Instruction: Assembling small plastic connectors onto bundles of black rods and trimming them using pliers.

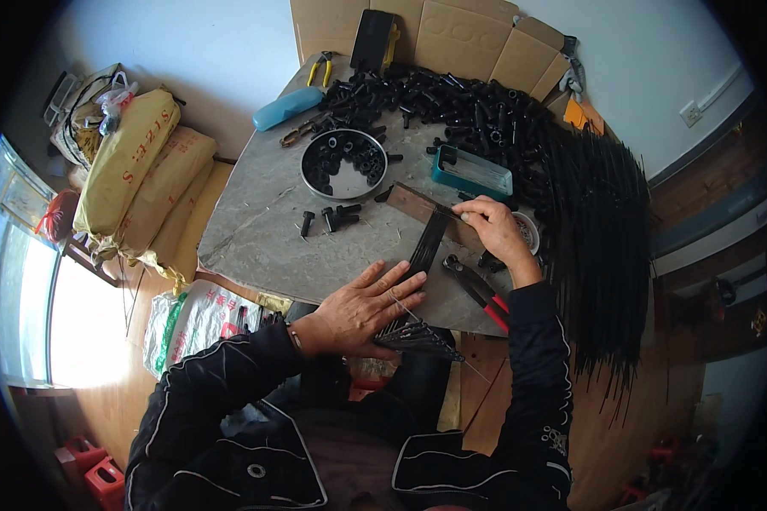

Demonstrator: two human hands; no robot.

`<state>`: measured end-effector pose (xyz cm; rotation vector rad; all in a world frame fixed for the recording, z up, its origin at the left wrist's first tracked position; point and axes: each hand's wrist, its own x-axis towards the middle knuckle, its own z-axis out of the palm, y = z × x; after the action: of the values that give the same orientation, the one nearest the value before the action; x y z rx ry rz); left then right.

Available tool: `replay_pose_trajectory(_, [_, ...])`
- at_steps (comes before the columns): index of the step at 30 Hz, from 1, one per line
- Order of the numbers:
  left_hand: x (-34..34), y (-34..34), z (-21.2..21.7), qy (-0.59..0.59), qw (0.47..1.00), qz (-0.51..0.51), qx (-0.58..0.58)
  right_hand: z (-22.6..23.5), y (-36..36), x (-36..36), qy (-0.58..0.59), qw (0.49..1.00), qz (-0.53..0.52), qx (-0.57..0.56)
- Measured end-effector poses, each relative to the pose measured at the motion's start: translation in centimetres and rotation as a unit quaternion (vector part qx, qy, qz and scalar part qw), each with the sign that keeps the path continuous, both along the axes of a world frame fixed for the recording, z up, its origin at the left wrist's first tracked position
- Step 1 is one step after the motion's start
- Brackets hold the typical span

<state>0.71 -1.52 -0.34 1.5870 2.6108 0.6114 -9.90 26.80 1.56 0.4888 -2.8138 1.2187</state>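
Note:
My left hand (362, 308) lies flat, fingers stretched out, over the near part of a bundle of thin black rods (430, 241) that fans toward me past the table edge. At the far end of this bundle, my right hand (496, 228) has its thumb and fingers pinched together beside the rod ends. What sits between those fingertips is too small to tell. A flat brown bar (411, 207) lies crosswise under the rod ends. Close below my right hand rests a pair of red-handled pliers (493, 308).
A round metal bowl (305, 177) holds black ring-shaped parts. Black bolt-like pieces (486, 115) heap along the back, beside a teal tray (441, 176). Long black rods (601, 247) overhang the right edge. A blue case (285, 109) and yellow-handled pliers (320, 70) lie far left; cardboard (460, 38) stands behind.

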Motion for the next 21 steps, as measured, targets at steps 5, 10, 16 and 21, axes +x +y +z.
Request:
replay_pose_trajectory(5, [0.0,-0.1,0.0,0.004,1.000,0.004,0.004,-0.3,-1.5,0.1,0.040,0.996,-0.078,0.014])
replay_pose_trajectory(10, [0.0,0.0,-0.1,0.004,1.000,0.007,0.014,0.1,-2.6,0.4,0.007,0.990,-0.137,0.041])
replay_pose_trajectory(16, [-0.1,0.0,0.0,0.008,1.000,0.006,0.003,-0.7,-1.8,-0.2,0.070,0.995,-0.064,0.014])
replay_pose_trajectory(21, [0.0,-0.1,0.0,0.004,1.000,0.009,-0.007,-0.5,-2.2,-0.5,0.033,0.998,-0.054,-0.018])
